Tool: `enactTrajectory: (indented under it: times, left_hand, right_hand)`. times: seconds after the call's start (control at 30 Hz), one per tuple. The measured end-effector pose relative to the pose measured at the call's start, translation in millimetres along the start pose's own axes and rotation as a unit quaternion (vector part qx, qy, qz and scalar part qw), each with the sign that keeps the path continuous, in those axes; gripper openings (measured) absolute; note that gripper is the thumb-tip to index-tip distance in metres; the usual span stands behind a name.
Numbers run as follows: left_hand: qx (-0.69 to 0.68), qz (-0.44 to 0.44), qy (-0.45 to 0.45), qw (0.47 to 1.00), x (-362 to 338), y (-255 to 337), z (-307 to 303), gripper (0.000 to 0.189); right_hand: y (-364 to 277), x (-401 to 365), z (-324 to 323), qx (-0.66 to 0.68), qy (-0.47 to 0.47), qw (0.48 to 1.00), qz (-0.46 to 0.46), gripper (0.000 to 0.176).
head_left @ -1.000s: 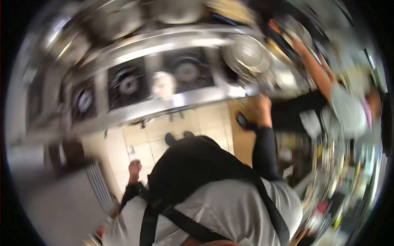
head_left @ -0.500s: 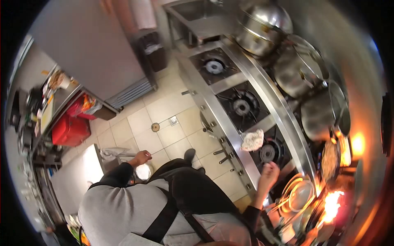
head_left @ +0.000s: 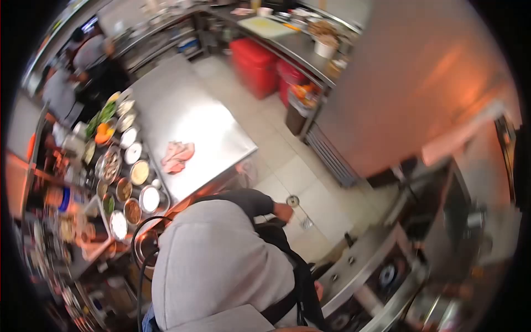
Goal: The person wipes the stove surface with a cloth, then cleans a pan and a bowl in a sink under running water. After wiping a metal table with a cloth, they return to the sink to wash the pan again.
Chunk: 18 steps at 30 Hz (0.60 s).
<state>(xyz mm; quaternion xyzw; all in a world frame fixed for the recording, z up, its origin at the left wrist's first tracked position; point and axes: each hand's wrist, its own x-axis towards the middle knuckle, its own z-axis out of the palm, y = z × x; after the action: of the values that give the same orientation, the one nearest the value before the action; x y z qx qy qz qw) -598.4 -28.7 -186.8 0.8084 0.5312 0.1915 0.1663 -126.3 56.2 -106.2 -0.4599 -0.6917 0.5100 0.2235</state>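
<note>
My left hand [head_left: 284,212] hangs over the tiled floor in front of my body, its fingers curled in, with nothing seen in them. The hand is somewhat blurred. Only a small part of my right hand [head_left: 319,290] shows beside my dark apron, near the stove front [head_left: 337,282]; its fingers are hidden. To my left stands a steel worktable [head_left: 221,130] with a crumpled pinkish cloth [head_left: 178,156] on it. Along that table sit several round containers of ingredients, among them one with white contents [head_left: 149,198] and one with orange pieces [head_left: 104,133].
Two people [head_left: 63,94] stand at the far left. Red bins [head_left: 254,66] sit under a counter holding a green board [head_left: 269,26]. A large steel cabinet [head_left: 404,83] rises at the right. The stove's burner [head_left: 388,274] is at the lower right.
The view has swung to the left, away from the flames and pots toward the worktable. My right hand, which was over the stove, is now mostly hidden beside my body.
</note>
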Motion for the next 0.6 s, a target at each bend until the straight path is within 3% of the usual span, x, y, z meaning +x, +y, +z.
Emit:
enactTrajectory:
  times: [0.03,0.07,0.1,0.13,0.17,0.2,0.27,0.37,0.4,0.47,0.6]
  left_hand:
    - [-0.022,-0.033,0.002,0.999,19.0,-11.6,0.9,0.022]
    - [0.089,0.156,0.107,0.978,45.3,-17.0,-18.8,0.017]
    - [0.018,0.033,0.012,0.999,70.2,-26.5,-24.9,0.021]
    - [0.117,0.156,-0.005,0.981,104.0,-47.9,-25.3,0.024]
    - [0.133,0.159,0.022,0.978,126.7,-52.2,-46.6,0.029]
    - [-0.05,-0.032,0.07,0.996,151.4,-63.1,-41.5,0.024]
    - [-0.244,-0.253,0.138,0.926,184.6,-38.5,-107.2,0.021]
    - [-0.317,-0.313,0.176,0.878,229.1,-34.1,-137.5,0.026]
    - [-0.317,-0.316,0.181,0.876,240.3,-33.7,-144.1,0.026]
    - [-0.325,-0.33,0.106,0.88,253.9,-34.6,-153.7,0.027]
    - [-0.29,-0.344,0.108,0.887,293.6,-49.5,-165.0,0.032]
  right_hand:
    - [21.0,15.1,1.7,0.027,0.02,0.999,-0.019,0.026]
    - [16.2,35.1,10.3,0.021,0.025,0.999,-0.006,0.026]
    - [4.1,52.5,17.9,0.005,0.023,1.0,0.014,0.026]
    - [-8.2,69.4,26.3,-0.013,0.023,0.999,0.034,0.026]
    - [-21.9,87.6,33.0,-0.024,0.022,0.998,0.046,0.026]
    - [-34.5,107.6,37.1,-0.035,0.019,0.998,0.054,0.026]
    - [-56.8,142.1,44.1,-0.041,0.016,0.997,0.062,0.026]
    - [-74.2,191.3,39.2,-0.048,0.014,0.997,0.053,0.026]
    - [-77.8,208.6,34.6,-0.048,0.015,0.998,0.045,0.026]
    - [-80.7,241.1,23.5,-0.05,0.015,0.998,0.033,0.026]
    - [-70.0,305.8,-18.2,-0.046,0.03,0.998,0.002,0.026]
